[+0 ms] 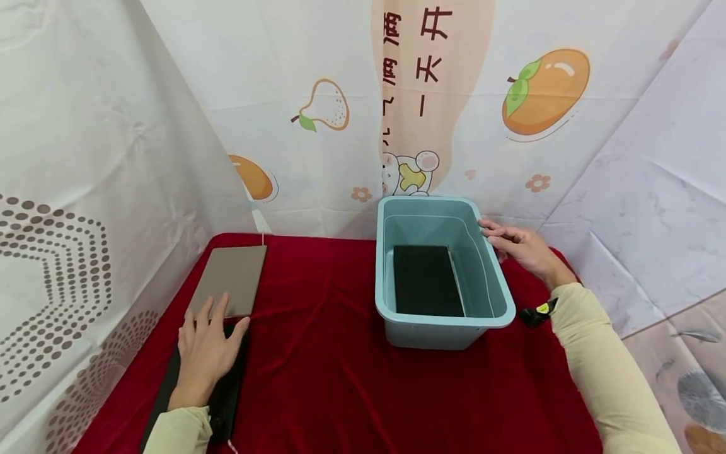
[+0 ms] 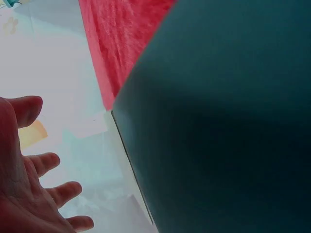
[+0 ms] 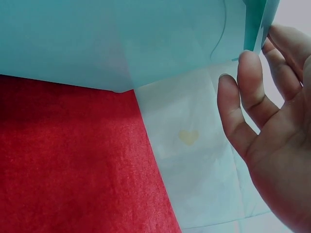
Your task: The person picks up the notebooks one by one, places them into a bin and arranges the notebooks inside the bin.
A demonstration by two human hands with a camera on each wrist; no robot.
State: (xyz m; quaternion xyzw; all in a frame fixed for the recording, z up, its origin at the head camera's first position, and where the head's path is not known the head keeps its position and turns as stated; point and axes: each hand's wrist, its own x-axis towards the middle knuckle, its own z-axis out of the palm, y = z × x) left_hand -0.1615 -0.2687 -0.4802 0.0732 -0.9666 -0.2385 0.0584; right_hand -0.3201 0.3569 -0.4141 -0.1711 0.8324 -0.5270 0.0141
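Note:
A light-blue plastic bin point(image 1: 448, 337) stands right of centre with a flat black rectangular object point(image 1: 428, 280) inside. My right hand point(image 1: 524, 252) holds the bin's right rim lightly between thumb and fingers; in the right wrist view, fingertips point(image 3: 250, 63) meet the rim's outer edge. On the left, my left hand point(image 1: 207, 350) is spread palm down over a flat black object point(image 1: 229, 397), its fingertips overlapping the near edge of a flat grey rectangular object point(image 1: 232, 277). Contact there cannot be told. A dark surface point(image 2: 218, 121) fills much of the left wrist view.
Red velvety cloth point(image 1: 317, 378) covers the table. White printed sheets point(image 1: 317, 57) hang behind and at both sides, close to the bin's back and to both arms. A small black item with a yellow label point(image 1: 539, 311) is at the right wrist.

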